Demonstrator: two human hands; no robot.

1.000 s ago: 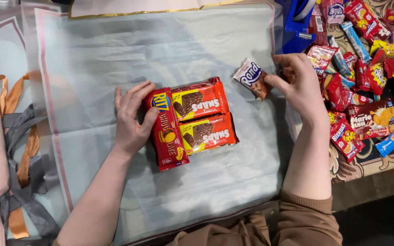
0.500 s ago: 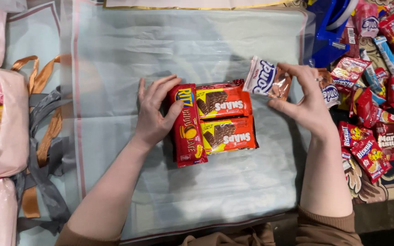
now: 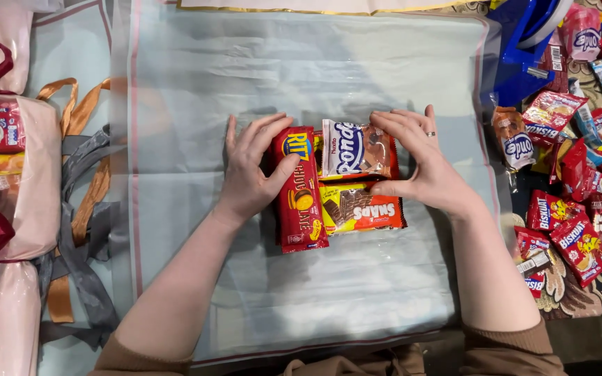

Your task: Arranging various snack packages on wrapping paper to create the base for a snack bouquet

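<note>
The right hand (image 3: 430, 167) pinched the brown wafer pack (image 3: 355, 148), long axis sideways, atop the orange pack (image 3: 364, 209); left hand (image 3: 251, 170) fingers lay spread against the red pack (image 3: 299, 188).

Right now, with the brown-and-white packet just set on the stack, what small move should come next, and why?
Probably press the brown-and-white packet flat and square it up. The right hand holds its right end over the upper orange packet; the left hand steadies the upright red packet. It sits slightly askew above the lower orange packet.
</note>
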